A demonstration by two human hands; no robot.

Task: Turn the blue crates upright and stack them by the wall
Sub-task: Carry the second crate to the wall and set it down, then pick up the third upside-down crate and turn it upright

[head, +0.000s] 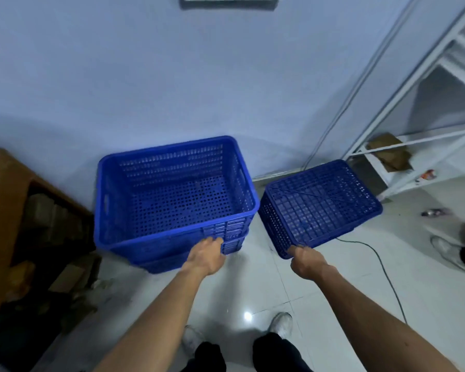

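The step in hand looks to be the flipping of the last crate. The overturned crate (pixel 322 205) lies base-up on the floor (pixel 253 296), near the floor's far edge where it meets the wall (pixel 145 76), just to the right of the upright crate (pixel 172 170). That upright crate sits nested in a lower crate (pixel 161 264), whose rim shows beneath it, and the pair stands close to the wall.

The right hand (pixel 305 257) has its fingers curled over the near left corner of the overturned crate's base and grips it there. The left hand (pixel 208 251) lies against the near wall of the upright crate, just under the rim. I cannot tell whether its fingers hook into the ribbing or only press on it.

One corner seems a poor hold for a flip, since the crate would likely twist and swing. A better way, in my judgement, is to bring the left hand across and take the crate by two opposite sides (the upright one shows handle slots in its short walls, so this one probably has them too). The gap between the crates is narrow, so it should be lifted clear of the floor before it is rolled, or it may knock the stack. Once mouth-up, it should go down square, corners matched, so that it nests and does not catch on the rim. A cable (pixel 381 261) trails on the floor by its right side, and a white rack (pixel 414 146) stands beyond, so the swing is best kept small.
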